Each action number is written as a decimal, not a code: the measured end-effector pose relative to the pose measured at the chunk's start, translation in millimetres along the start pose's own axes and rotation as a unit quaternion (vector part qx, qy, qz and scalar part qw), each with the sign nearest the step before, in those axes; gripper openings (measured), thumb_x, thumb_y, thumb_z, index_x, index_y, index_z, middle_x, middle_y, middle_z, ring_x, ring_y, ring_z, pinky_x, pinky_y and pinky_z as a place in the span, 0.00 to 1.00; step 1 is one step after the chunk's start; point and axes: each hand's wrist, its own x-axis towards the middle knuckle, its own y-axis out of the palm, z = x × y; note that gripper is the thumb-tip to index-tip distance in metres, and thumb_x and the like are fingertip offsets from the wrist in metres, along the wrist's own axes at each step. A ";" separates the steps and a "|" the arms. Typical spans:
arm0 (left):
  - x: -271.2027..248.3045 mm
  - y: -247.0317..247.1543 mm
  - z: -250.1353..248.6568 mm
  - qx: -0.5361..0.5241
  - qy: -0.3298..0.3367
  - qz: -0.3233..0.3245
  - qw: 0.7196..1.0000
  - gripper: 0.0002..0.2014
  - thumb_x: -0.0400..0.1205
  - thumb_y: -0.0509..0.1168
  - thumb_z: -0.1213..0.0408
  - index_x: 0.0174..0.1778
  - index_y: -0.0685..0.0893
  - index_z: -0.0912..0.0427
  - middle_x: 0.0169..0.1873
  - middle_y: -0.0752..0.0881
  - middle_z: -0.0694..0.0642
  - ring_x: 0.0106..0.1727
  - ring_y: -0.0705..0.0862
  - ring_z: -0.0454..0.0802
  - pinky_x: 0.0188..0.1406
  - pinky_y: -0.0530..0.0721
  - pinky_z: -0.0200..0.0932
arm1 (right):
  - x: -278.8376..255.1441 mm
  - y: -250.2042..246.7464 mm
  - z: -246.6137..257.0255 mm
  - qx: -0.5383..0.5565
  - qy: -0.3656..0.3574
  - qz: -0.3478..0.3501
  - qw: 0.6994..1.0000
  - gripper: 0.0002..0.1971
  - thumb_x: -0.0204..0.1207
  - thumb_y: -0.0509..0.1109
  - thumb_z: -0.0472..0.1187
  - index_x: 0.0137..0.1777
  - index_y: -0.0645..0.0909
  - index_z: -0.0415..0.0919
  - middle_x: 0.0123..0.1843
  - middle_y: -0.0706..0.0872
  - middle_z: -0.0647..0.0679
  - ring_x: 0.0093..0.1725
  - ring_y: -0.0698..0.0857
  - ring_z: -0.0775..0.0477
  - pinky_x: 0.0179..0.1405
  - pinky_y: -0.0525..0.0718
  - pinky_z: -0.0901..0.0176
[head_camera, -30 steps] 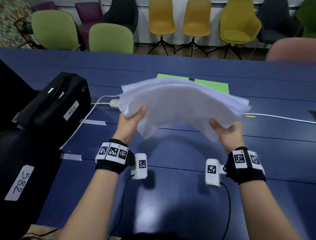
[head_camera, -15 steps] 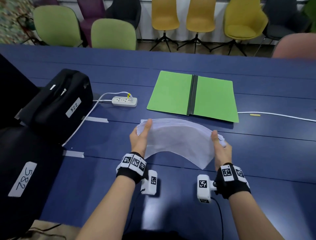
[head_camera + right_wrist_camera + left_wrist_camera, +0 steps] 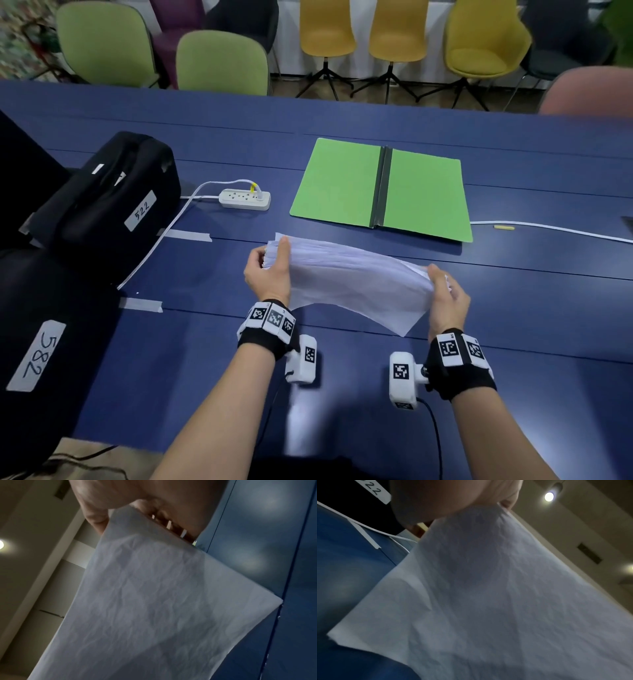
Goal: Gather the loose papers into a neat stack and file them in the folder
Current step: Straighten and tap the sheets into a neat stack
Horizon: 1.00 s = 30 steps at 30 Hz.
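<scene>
A stack of white papers stands on its long edge on the blue table, bowed between my hands. My left hand grips its left end, thumb on the near face. My right hand grips the right end the same way. The wrist views show the crinkled sheets from below, filling most of each picture, with my left hand and right hand at the top. The green folder lies open and flat just beyond the papers, its dark spine in the middle.
Two black bags with number labels sit at the left. A white power strip and its cable lie left of the folder; another white cable runs to the right. Chairs line the far side.
The papers came down from in front of the folder to the table edge-on. Both hands dropped and moved closer to me, and the folder is now in full view.
</scene>
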 end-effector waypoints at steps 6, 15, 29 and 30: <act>1.6 4.3 -6.0 0.004 -0.024 0.026 0.999 0.18 0.70 0.75 0.51 0.28 0.73 0.56 0.25 0.73 0.47 0.28 0.70 0.45 0.32 0.72 0.36 | 3.2 2.4 0.9 -0.046 -0.013 0.005 0.999 0.10 0.67 0.66 0.44 0.39 0.89 0.46 0.41 0.87 0.48 0.41 0.81 0.48 0.43 0.78 0.57; -3.3 4.5 -11.5 -0.013 -0.049 0.031 0.998 0.15 0.70 0.77 0.55 0.41 0.81 0.59 0.33 0.80 0.48 0.32 0.77 0.43 0.30 0.77 0.24 | -5.6 -2.5 3.8 -0.066 -0.080 0.068 0.992 0.07 0.70 0.77 0.42 0.47 0.86 0.44 0.44 0.88 0.56 0.40 0.84 0.65 0.43 0.80 0.77; -9.5 -5.4 -15.4 -0.034 -0.074 0.068 0.994 0.15 0.73 0.77 0.57 0.31 0.75 0.50 0.31 0.77 0.41 0.23 0.78 0.28 0.37 0.74 0.31 | -6.7 -6.2 0.3 -0.028 -0.023 0.016 0.999 0.05 0.70 0.76 0.45 0.35 0.85 0.51 0.36 0.84 0.54 0.37 0.80 0.52 0.41 0.78 0.60; -9.3 -4.8 -14.7 -0.031 -0.073 0.074 0.994 0.16 0.72 0.77 0.56 0.31 0.75 0.52 0.30 0.77 0.43 0.24 0.78 0.31 0.37 0.74 0.33 | -5.5 -5.9 0.6 -0.032 -0.032 0.017 0.999 0.04 0.70 0.76 0.46 0.36 0.85 0.51 0.37 0.85 0.56 0.39 0.80 0.52 0.45 0.78 0.57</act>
